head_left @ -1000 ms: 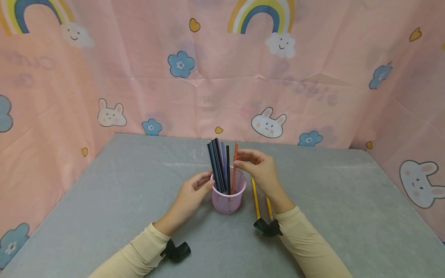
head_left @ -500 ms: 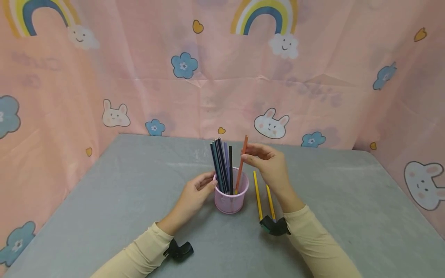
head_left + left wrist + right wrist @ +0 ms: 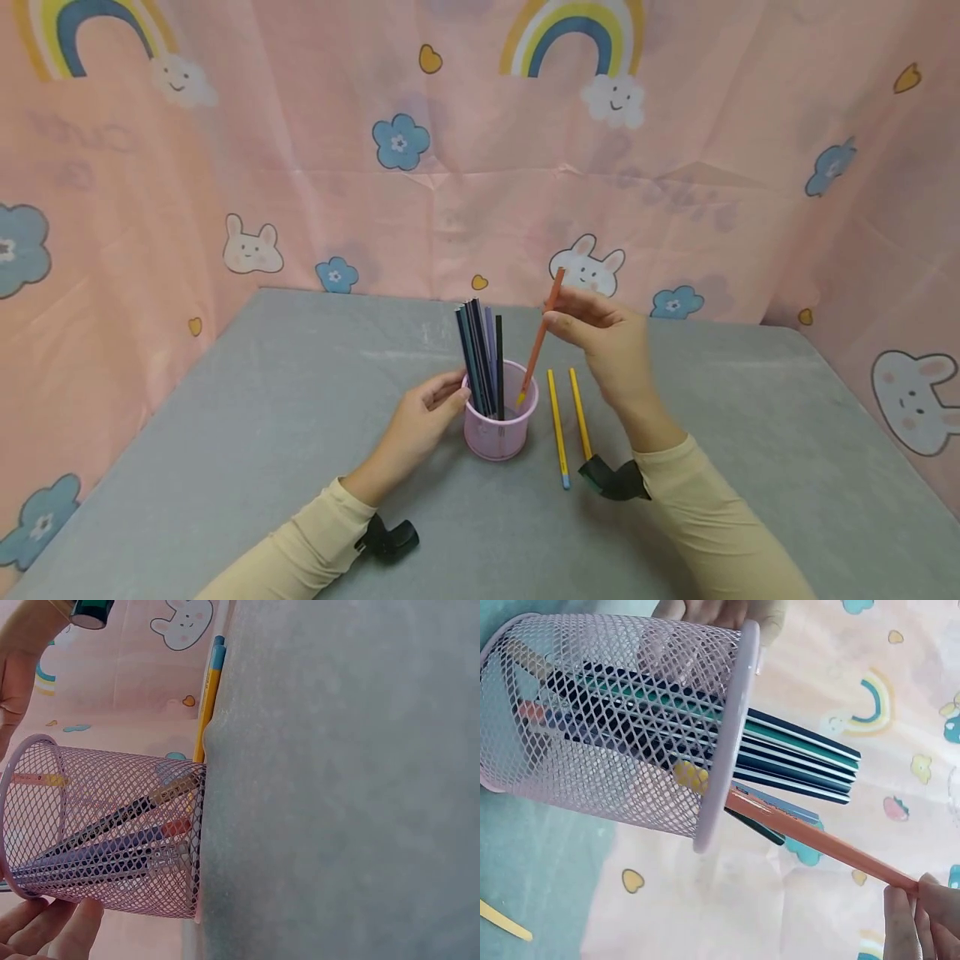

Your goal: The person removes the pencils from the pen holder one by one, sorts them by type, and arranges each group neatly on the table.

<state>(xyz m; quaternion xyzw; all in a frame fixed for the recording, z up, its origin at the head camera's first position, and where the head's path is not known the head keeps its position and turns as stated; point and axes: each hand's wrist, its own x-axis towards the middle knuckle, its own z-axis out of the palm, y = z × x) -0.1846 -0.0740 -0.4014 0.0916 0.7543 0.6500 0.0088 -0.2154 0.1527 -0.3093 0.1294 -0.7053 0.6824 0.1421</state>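
Right hand (image 3: 617, 348) pinches the orange pencil (image 3: 537, 343) high up, left hand (image 3: 416, 421) grips the mesh cup (image 3: 491, 442); that pencil looks light, stiff, maybe slick, best held just there.

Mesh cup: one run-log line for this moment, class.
left fingers: hold cup; right fingers: pinch orange pencil, yellow end inside; yellow pencils: on table

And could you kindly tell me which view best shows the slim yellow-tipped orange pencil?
The right wrist view: there the orange pencil runs large and close from the right hand's fingers into the round pink mesh cup. The head view shows most of it, but small; the left wrist view shows only its lower part, through the mesh.
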